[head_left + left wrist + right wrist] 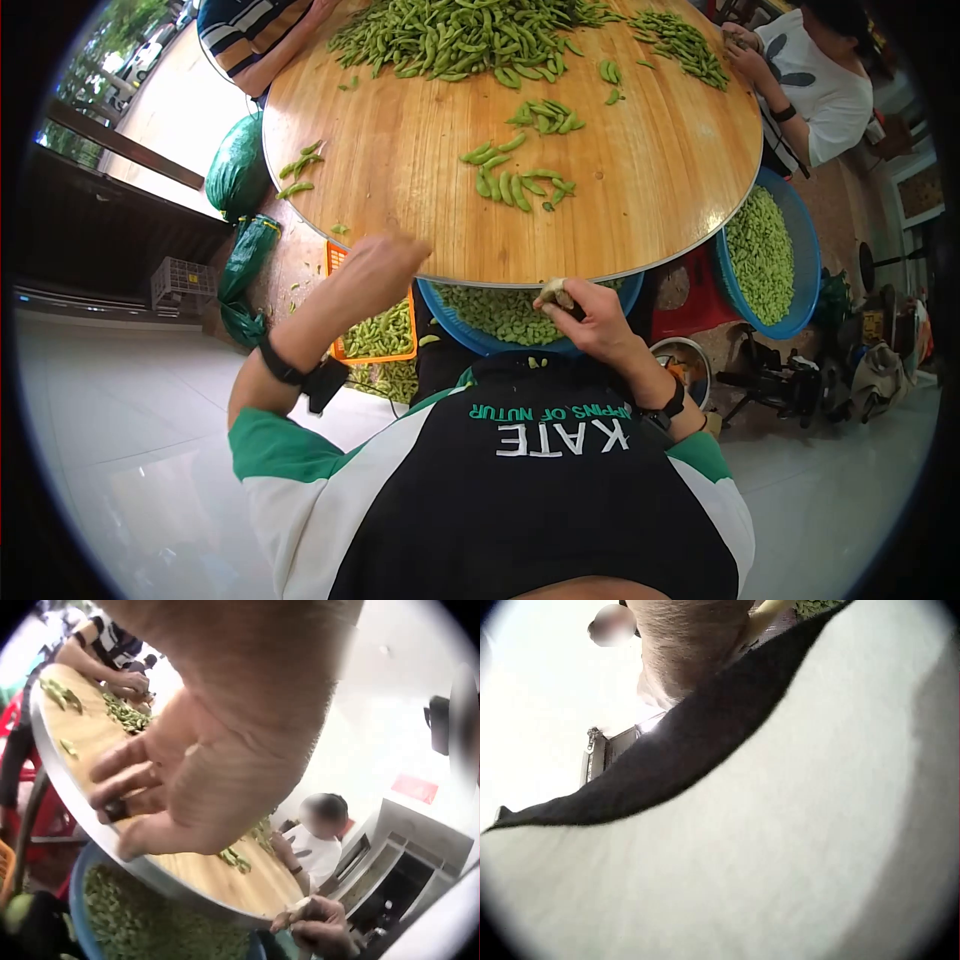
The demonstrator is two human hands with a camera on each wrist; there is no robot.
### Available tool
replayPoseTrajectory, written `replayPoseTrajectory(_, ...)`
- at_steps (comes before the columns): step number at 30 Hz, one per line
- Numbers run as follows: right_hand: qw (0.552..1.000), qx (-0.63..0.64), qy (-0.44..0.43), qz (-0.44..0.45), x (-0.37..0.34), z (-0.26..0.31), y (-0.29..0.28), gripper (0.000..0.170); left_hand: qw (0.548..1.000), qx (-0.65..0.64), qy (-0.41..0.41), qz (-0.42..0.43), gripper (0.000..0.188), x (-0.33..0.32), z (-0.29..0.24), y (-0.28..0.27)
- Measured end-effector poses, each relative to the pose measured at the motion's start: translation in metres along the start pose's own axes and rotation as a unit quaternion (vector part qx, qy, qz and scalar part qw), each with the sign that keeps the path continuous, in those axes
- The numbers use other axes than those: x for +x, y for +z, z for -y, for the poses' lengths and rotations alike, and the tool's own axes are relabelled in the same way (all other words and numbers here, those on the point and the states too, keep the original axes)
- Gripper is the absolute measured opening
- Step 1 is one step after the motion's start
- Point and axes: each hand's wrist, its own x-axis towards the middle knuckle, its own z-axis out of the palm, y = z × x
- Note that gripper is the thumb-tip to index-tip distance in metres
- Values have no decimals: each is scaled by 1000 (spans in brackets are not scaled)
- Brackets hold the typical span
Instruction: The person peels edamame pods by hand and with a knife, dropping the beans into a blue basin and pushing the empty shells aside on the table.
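My left hand [372, 278], blurred, passes over the table's near left edge above an orange basket [414, 345] of pods. In the left wrist view its fingers [124, 761] are loosely bent, and a dark band [115, 810] shows at one finger. My right hand [598, 322] is curled at the table's front edge, thumb and forefinger together at a small pale greenish thing [553, 292], whose kind I cannot tell. Beneath it is a blue basin [436, 312] of shelled green beans [500, 312]. Several green bean pods [515, 188] lie before me on the round wooden table [400, 180].
A large heap of pods [460, 40] covers the table's far side. Other people sit around it, one in a white shirt [835, 95] at the right. Another blue basin [812, 250] of beans stands right, near a red stool [690, 300]. Green sacks [240, 165] lie left.
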Motion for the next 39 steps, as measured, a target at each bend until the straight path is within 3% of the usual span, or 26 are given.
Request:
replayPoseTrajectory(2, 984, 156, 82, -4, 4, 2, 4, 16, 981, -66, 55, -176, 19, 35, -10, 6)
replayPoseTrajectory(4, 973, 196, 118, -2, 11, 8, 3, 18, 929, -144, 175, -291, 15, 72, -21, 17)
replayPoseTrajectory(11, 914, 341, 219, -17, 6, 0, -4, 29, 956, -74, 129, -254, 16, 117, -43, 27)
replayPoseTrajectory(14, 886, 416, 200, -42, 7, -7, -3, 35, 965, -55, 97, -236, 16, 116, -40, 34)
replayPoseTrajectory(20, 830, 516, 205, -56, 23, -11, 1, 40, 940, -80, 36, -331, 16, 110, -33, 46)
replayPoseTrajectory(22, 824, 524, 206, -61, 27, -10, 4, 39, 921, -158, 51, -353, 20, 104, -35, 48)
replayPoseTrajectory(23, 818, 532, 210, -68, 29, -10, 5, 37, 921, -155, 53, -354, 20, 102, -36, 49)
replayPoseTrajectory(24, 817, 532, 208, -70, 31, -9, 6, 37, 901, -321, 35, -289, 20, 98, -42, 47)
replayPoseTrajectory(25, 822, 529, 197, -71, 33, -7, 7, 38, 852, -477, 14, -214, 19, 93, -48, 43)
replayPoseTrajectory(26, 827, 525, 187, -72, 33, -6, 7, 39, 853, -477, 14, -212, 19, 87, -56, 39)
replayPoseTrajectory(28, 825, 533, 178, -54, 33, -8, 6, 41, 729, -674, 44, -112, 16, 77, -72, 28)
replayPoseTrajectory(32, 818, 555, 146, -32, 29, 0, 1, 42, 704, -707, 32, -67, 10, 78, -70, 36)
replayPoseTrajectory(37, 795, 589, 147, -17, 25, 0, -3, 39, 666, -742, 1, -80, 13, 76, -79, 38)
replayPoseTrajectory(39, 792, 593, 143, -7, 24, 1, -3, 38, 672, -735, 3, -86, 13, 76, -81, 37)
